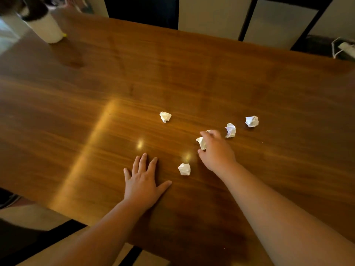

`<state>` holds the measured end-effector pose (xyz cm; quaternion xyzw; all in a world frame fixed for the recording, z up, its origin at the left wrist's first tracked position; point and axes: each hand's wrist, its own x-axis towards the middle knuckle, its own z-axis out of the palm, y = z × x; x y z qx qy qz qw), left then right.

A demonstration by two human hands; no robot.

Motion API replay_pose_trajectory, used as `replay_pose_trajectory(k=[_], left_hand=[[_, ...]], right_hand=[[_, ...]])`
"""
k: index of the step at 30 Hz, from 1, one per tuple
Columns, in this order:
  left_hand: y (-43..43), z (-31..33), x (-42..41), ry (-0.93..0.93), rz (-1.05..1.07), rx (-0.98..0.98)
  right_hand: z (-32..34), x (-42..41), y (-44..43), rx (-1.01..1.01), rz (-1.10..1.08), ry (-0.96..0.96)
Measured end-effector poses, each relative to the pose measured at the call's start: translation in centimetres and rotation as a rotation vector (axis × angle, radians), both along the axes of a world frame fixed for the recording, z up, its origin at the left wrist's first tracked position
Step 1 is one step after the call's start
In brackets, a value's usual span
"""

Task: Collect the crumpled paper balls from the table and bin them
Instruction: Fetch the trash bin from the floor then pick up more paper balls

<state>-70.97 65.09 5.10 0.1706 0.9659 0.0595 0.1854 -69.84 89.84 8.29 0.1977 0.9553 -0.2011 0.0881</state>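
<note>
Several white crumpled paper balls lie on the brown wooden table (115,77). My right hand (216,152) curls over one paper ball (201,143), fingers closed around it, the ball partly hidden. Another ball (184,169) sits just left of that wrist. A ball (230,130) lies right of my fingers, one more (252,121) farther right, and one (165,116) up to the left. My left hand (143,181) rests flat on the table, fingers spread, holding nothing. No bin is in view.
A white cylinder with a dark top (45,25) stands at the table's far left corner. A dark chair back (142,10) is behind the far edge. A white object with a cord (343,48) lies beyond the far right edge.
</note>
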Motion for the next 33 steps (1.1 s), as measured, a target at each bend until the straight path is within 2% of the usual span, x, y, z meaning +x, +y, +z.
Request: replay_pose_trajectory(k=[6,18,27,33], left_hand=[[1.2,-0.2,-1.9,0.044,0.009,0.022],[1.0,-2.0,-0.9,0.150,0.024,0.088],[1.0,-1.9,-0.8,0.153,0.020,0.066],[0.6,-2.5,-0.8,0.175,0.018,0.078]], right_hand=[[-1.9,-1.0,0.0,-0.025,0.039,0.043],[-1.5,-0.5,0.1,-0.198,-0.053,0.232],[0.5,-9.8,-4.1,-0.225,0.093,0.374],[-1.3,-13.9,-5.6,-0.110,0.215,0.279]])
